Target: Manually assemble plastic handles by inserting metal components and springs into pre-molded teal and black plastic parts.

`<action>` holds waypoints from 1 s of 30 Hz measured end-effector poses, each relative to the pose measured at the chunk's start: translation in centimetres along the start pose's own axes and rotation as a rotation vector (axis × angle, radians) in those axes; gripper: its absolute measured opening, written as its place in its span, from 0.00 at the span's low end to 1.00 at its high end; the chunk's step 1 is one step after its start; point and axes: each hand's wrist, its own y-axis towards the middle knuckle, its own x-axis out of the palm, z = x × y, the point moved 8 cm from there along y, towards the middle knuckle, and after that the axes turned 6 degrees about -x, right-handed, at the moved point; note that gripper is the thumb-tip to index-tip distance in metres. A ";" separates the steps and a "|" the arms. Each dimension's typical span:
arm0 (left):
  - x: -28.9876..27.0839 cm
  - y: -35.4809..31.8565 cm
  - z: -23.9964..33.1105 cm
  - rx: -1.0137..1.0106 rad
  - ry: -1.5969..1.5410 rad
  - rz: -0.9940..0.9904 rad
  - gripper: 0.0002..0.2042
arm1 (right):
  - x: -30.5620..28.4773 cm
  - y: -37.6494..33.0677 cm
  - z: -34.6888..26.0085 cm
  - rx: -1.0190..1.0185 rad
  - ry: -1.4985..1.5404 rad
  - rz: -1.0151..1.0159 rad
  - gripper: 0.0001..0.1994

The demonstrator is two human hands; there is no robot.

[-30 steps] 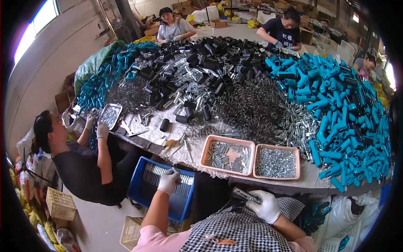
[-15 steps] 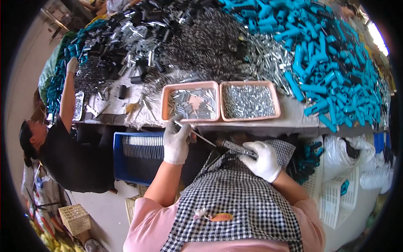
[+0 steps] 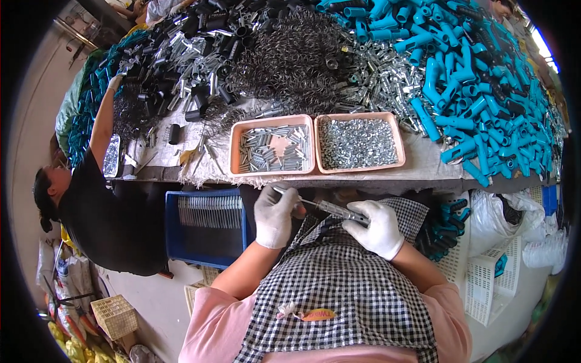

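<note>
Head view, left hand (image 3: pixel 273 219) pinching rod (image 3: pixel 308 201), right hand (image 3: pixel 376 230) gripping tube (image 3: pixel 339 211), near table edge (image 3: pixel 436 183)

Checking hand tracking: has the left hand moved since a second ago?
Yes: the left hand went rightward, from over the blue crate to beyond its right edge.

Springs (image 3: pixel 290 60) and trays (image 3: pixel 280 145) on table (image 3: pixel 433 162)

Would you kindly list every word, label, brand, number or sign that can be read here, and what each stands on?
Orange patch on the checked apron: red lettering, which I won't copy out.
White table sheet, left of the black sleeve: dark marks, too small to read.
Metal tube in the right hand: no lettering I can make out.
</note>
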 end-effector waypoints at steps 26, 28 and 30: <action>1.1 0.2 -2.1 -0.425 0.043 -0.437 0.13 | 0.2 -0.3 0.7 0.156 0.246 -0.108 0.18; 1.2 0.2 -2.1 -0.368 0.143 -0.443 0.14 | -0.1 -0.5 0.8 0.135 0.243 -0.066 0.17; 1.5 -0.1 -2.0 -0.318 0.227 -0.370 0.15 | -0.5 -0.5 0.6 0.152 0.212 -0.064 0.17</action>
